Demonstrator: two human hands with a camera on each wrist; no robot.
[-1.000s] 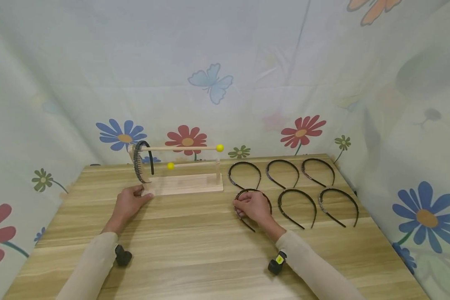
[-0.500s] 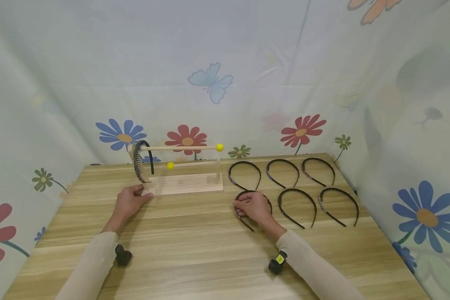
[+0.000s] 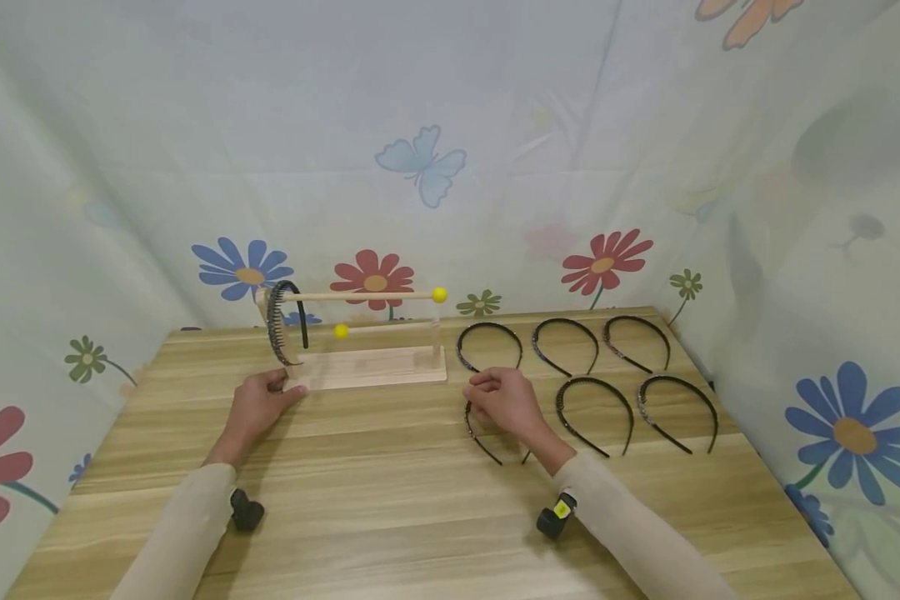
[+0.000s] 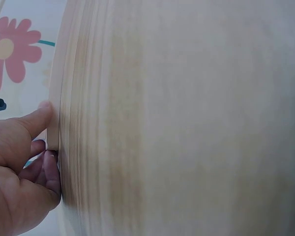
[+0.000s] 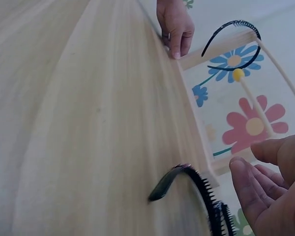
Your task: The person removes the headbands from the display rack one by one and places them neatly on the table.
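My left hand (image 3: 258,410) grips the near left corner of a pale wooden display stand (image 3: 375,369). In the left wrist view, its thumb and fingers (image 4: 51,172) are on either side of the wooden edge. A black toothed headband (image 3: 277,321) hangs at the left end of the stand's upper rod. My right hand (image 3: 507,406) hovers over another black headband (image 3: 483,442) on the table, hiding its crown. In the right wrist view, the thumb and fingers (image 5: 243,182) bend loosely with a gap between them. That toothed headband (image 5: 184,169) appears apart from them.
Several more headbands lie in two rows at the right, including a back-row headband (image 3: 487,325) and a front-row headband (image 3: 595,382). Yellow balls (image 3: 439,295) cap the stand's rods. A flowered cloth (image 3: 495,200) hangs behind the wood-grain table (image 3: 390,500).
My right hand has risen slightly and moved away from me, off the headband it was pinching. That headband has shifted a little left. The left hand and stand have not moved.
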